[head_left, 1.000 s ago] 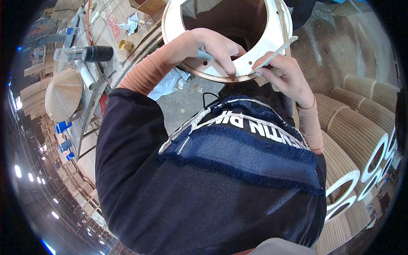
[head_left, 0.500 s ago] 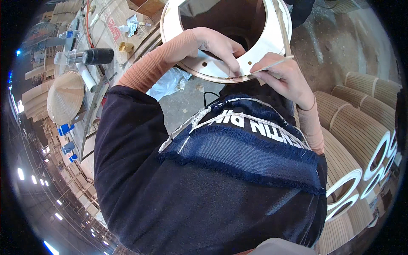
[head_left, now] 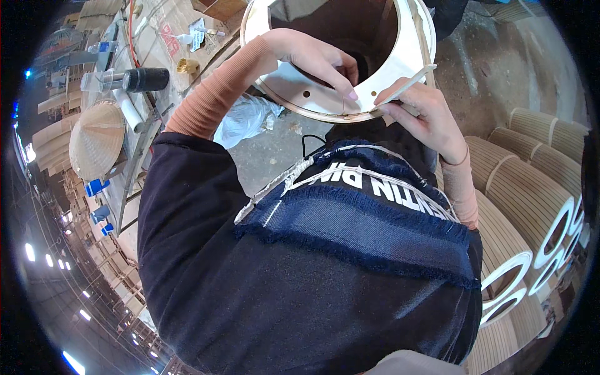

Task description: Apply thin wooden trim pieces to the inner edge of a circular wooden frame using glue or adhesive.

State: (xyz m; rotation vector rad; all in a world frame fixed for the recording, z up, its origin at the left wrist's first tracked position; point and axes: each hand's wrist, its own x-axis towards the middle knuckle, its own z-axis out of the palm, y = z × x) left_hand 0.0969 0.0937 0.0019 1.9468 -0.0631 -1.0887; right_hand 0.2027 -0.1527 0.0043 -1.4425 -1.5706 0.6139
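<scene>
Head view: a straw hat (head_left: 97, 140) sits between nine and ten o'clock, a black cup (head_left: 145, 80) at ten. Near twelve, the left hand (head_left: 312, 56) curls over a drum (head_left: 406, 50); its fingertip has just drawn back from the outer edge, which seems to leave that edge to the right hand (head_left: 430, 114); whether the left grips is unclear. The right pinches a pale strip (head_left: 412, 81) near the drum's five o'clock. Slatted drums (head_left: 519, 164) lie around three.

Strip lights (head_left: 30, 252) glow beneath a dark roof (head_left: 50, 215) to the left of a pale worktop (head_left: 159, 72), while a floor (head_left: 494, 81) marked with whitish stains spreads to the worktop's right.
</scene>
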